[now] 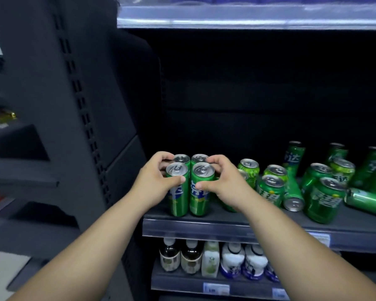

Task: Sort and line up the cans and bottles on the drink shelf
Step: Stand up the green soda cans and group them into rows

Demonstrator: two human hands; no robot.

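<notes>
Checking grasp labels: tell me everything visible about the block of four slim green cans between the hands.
The block of four slim green cans stands upright, two by two, at the left end of the shelf, near its front edge. Shiny metal, silver tops with pull tabs, pale lettering on the sides; the cans touch. The left hand and right hand grip it from either side, thumbs on the front cans.

dark slotted upright [83,118] at left; price labels [216,288] on lowest rail [178,286]; blurred neighbouring rack [20,181] beyond.
</notes>
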